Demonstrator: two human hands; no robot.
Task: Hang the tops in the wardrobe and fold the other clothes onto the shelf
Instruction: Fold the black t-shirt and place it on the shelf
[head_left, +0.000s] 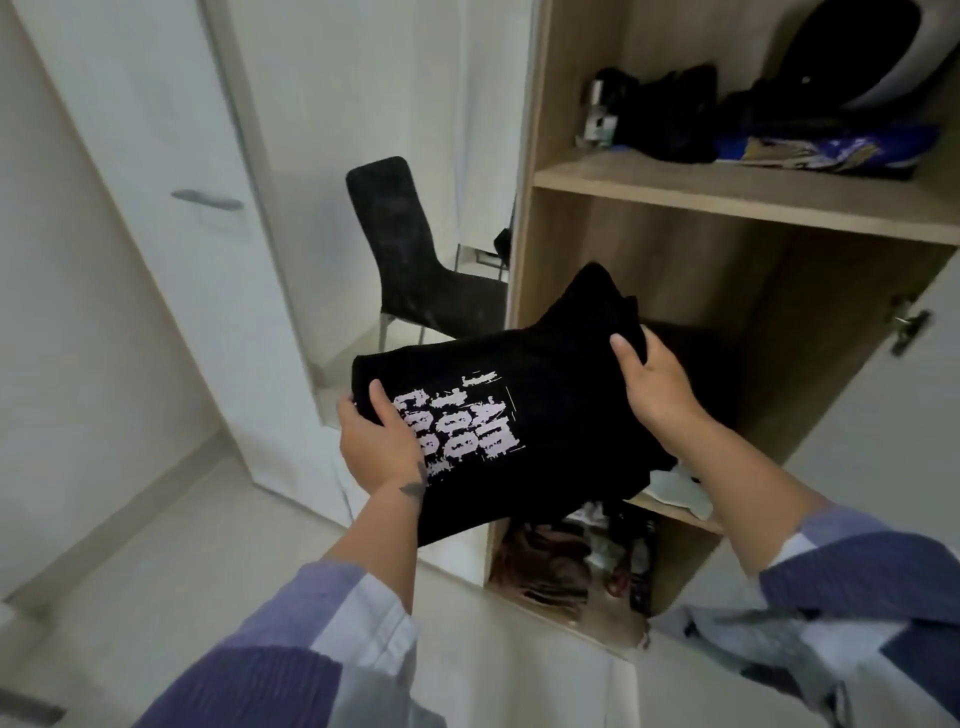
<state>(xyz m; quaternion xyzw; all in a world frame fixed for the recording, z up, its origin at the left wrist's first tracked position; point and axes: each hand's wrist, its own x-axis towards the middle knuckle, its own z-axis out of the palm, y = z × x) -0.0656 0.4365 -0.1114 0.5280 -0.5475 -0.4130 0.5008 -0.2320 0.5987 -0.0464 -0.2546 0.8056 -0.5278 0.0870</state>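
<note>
Wardrobe (524, 249), one, open at 3 o'clock: three wooden compartments. One folded black garment (545, 395) with pale print, centre, at the middle shelf (680, 512) edge. Two hands gripping it: left hand (376, 441) at 8 o'clock, right hand (657, 384) at 2.

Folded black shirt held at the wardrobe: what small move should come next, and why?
Probably ease the shirt forward and set it down on the middle shelf. Both the left hand and right hand hold it already folded, partly inside that compartment and above the shelf.
</note>
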